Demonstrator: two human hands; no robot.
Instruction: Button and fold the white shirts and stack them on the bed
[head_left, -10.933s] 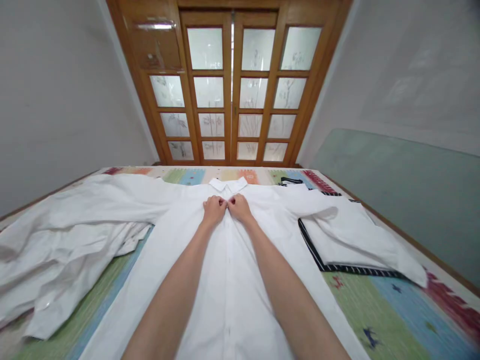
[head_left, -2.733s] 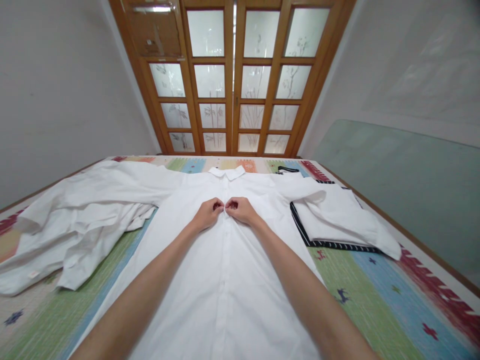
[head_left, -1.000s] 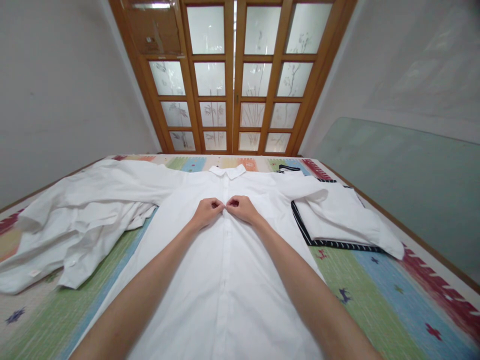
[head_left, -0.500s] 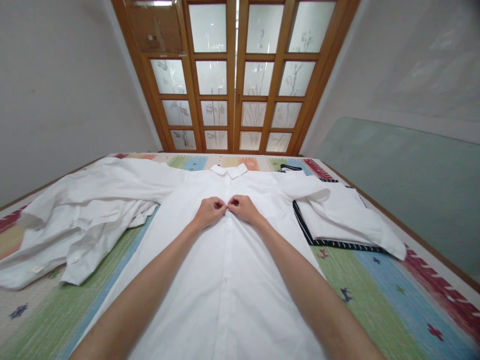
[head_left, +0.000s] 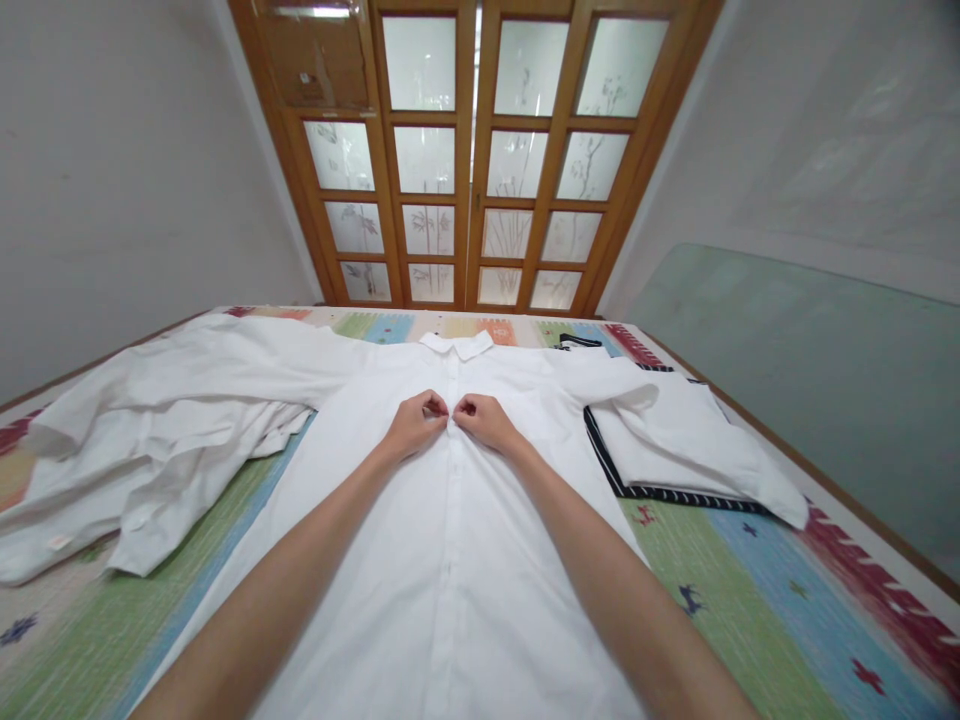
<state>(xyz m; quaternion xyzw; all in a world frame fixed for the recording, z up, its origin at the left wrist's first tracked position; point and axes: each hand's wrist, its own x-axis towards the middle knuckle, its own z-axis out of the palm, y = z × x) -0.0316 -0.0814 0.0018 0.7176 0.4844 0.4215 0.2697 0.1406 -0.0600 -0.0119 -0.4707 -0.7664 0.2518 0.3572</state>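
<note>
A white long-sleeved shirt point(head_left: 390, 560) lies front up, its collar point(head_left: 456, 346) at the far end and its sleeves spread to both sides. Down its middle runs the button placket point(head_left: 450, 540). My left hand point(head_left: 421, 422) pinches the placket's edge at chest height, thumb and fingertips together. Just to the right, my right hand point(head_left: 481, 420) pinches the cloth at the same spot, the two sets of fingertips almost touching. Any button between them is too small to make out.
A crumpled white garment point(head_left: 180, 470) lies under the left sleeve. Under the right sleeve is a folded white piece with black striped trim point(head_left: 675, 494). A patterned cloth point(head_left: 742, 600) covers the surface. Wooden glass-paned doors point(head_left: 465, 190) stand beyond; a pale green panel point(head_left: 810, 370) is at right.
Both hands stay at the same place on the placket, with only slight finger movement. The view has shifted a little; the shirt lies as before.
</note>
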